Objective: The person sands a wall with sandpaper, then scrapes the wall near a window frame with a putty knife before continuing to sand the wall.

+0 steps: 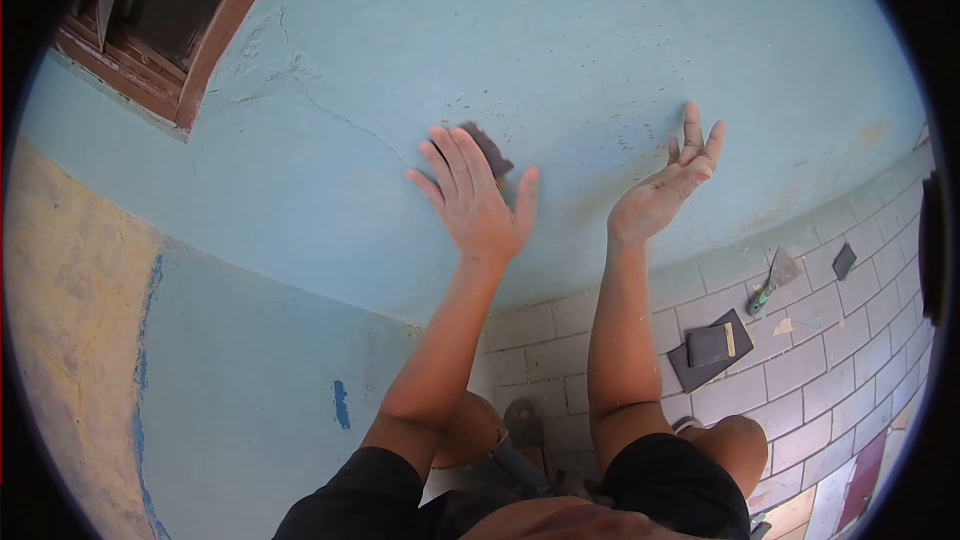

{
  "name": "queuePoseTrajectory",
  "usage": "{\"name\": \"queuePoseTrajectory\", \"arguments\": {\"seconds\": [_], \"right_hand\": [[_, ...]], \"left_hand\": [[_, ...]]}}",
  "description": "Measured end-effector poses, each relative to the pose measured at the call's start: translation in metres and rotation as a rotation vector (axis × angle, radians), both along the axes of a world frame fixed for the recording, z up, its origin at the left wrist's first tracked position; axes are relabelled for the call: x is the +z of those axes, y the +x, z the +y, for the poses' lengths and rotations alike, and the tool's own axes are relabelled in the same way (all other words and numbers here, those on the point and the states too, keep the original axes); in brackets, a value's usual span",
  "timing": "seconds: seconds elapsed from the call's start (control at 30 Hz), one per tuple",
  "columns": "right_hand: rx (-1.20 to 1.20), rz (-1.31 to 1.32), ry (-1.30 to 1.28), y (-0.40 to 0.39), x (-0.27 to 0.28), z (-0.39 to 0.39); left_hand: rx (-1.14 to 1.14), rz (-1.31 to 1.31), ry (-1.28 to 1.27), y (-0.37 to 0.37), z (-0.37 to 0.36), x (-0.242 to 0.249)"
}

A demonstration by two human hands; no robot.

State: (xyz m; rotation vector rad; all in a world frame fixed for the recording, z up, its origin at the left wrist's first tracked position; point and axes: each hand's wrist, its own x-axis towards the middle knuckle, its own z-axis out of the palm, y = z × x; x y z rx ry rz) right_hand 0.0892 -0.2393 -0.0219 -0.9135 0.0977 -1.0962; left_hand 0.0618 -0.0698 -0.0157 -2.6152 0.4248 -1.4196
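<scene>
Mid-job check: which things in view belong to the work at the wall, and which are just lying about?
Seemingly in the job:
dark pad, partly under the left hand
blue wall behind it

Lying on the tiled floor, perhaps spare kit:
green-handled scraper
stacked dark sheets
small dark square

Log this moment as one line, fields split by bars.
Left hand: flat over dark sheet, at blue wall | Right hand: raised, open, nothing visible in it | Tiled floor: green-handled scraper, more dark sheets
</scene>
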Motion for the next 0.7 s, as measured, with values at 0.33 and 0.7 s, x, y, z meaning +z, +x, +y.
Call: {"name": "queuePoseTrajectory", "arguments": {"seconds": [0.33, 0.7], "right_hand": [[-0.016, 0.107, -0.053, 0.005, -0.016, 0.016], [0.022, 0.098, -0.057, 0.006, -0.027, 0.029]], "left_hand": [[0.035, -0.025, -0.011, 0.004, -0.002, 0.005], [0.112, -0.022, -0.002, -0.001, -0.013, 0.040]]}}
